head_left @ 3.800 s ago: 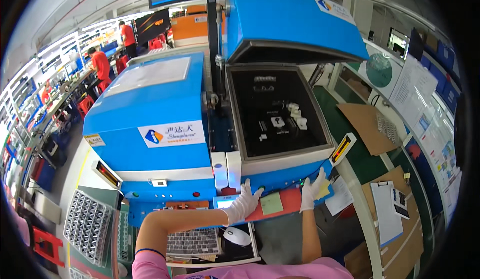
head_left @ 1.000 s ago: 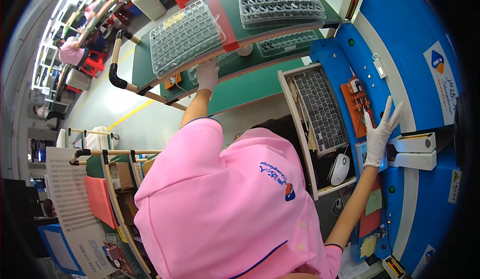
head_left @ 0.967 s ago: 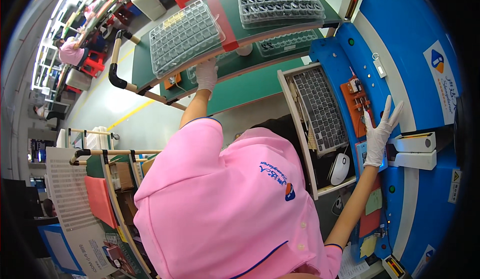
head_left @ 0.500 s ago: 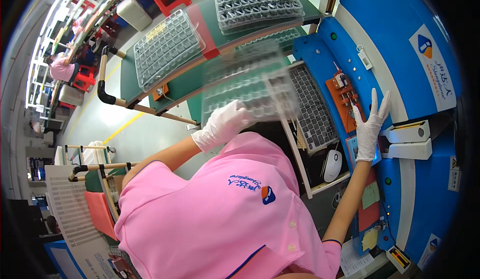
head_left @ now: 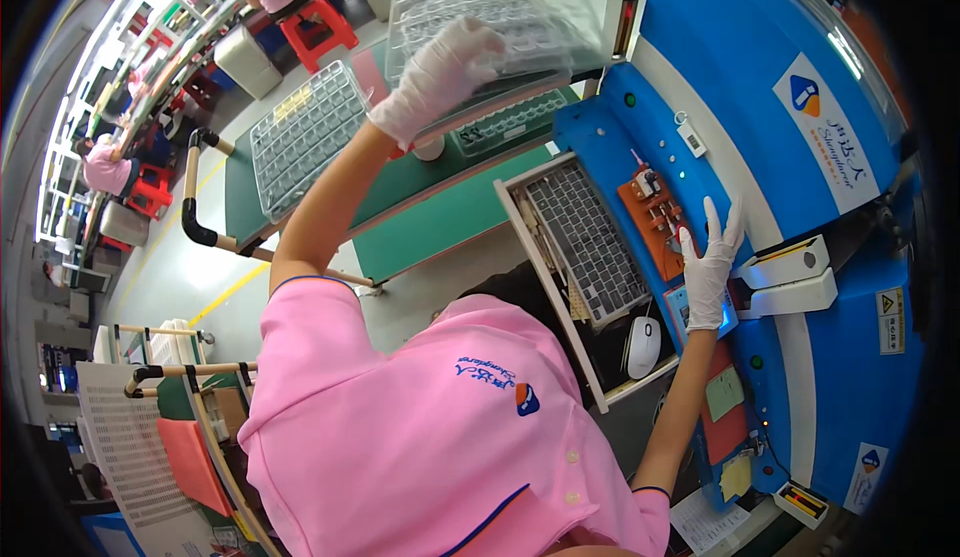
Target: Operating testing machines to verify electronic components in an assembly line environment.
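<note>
My left hand (head_left: 440, 75), in a white glove, holds a clear plastic cell tray (head_left: 500, 12) up in the air above the green bench (head_left: 420, 227); the tray is blurred. Another clear cell tray (head_left: 305, 135) lies on the bench to its left, and a further tray (head_left: 512, 122) lies under the raised one. My right hand (head_left: 710, 269), also gloved, rests flat with fingers spread on the front panel of the blue machine (head_left: 740, 127), beside an orange fixture plate (head_left: 655, 212). It holds nothing.
A grey keyboard (head_left: 585, 242) and a white mouse (head_left: 643, 345) sit on a pull-out shelf below the machine. Coloured notes (head_left: 725, 392) stick to the panel. People in pink sit on red stools (head_left: 318, 27) at the far benches. A pipe rack (head_left: 165, 382) stands at the lower left.
My left hand has taken a clear tray off the bench and swung it across toward the machine. My right hand has stayed on the panel. The view has shifted slightly.
</note>
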`<state>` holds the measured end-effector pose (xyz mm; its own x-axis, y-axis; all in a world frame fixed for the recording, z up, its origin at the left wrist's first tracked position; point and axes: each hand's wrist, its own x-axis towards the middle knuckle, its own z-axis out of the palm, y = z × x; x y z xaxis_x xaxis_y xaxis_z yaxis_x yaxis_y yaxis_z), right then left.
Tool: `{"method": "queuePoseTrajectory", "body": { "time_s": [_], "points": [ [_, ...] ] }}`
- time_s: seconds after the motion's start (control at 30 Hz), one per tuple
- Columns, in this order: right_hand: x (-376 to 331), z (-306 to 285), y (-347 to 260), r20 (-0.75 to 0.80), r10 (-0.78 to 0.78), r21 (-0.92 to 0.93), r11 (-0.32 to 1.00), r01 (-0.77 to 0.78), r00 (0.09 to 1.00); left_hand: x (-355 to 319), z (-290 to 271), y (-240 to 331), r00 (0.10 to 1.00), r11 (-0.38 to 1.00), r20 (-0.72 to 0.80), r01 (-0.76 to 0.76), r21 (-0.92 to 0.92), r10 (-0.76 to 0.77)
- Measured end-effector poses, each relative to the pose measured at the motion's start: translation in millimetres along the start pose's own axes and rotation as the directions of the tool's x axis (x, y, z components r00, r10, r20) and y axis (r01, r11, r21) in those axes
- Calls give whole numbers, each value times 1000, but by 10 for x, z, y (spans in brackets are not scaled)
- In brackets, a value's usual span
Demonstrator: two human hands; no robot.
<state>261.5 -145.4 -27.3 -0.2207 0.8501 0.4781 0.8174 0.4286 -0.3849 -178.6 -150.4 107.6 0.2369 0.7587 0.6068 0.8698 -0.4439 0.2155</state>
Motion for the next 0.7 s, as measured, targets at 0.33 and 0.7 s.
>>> {"method": "queuePoseTrajectory", "body": {
  "time_s": [0.33,0.7],
  "points": [
    [-10,25,0,48,69,59,996,-72,996,91,445,-932,974,990,207,115,-85,-95],
    [-35,61,29,26,-93,97,991,90,995,-675,-601,-1233,936,918,-306,264,295,-171]
  ]
}}
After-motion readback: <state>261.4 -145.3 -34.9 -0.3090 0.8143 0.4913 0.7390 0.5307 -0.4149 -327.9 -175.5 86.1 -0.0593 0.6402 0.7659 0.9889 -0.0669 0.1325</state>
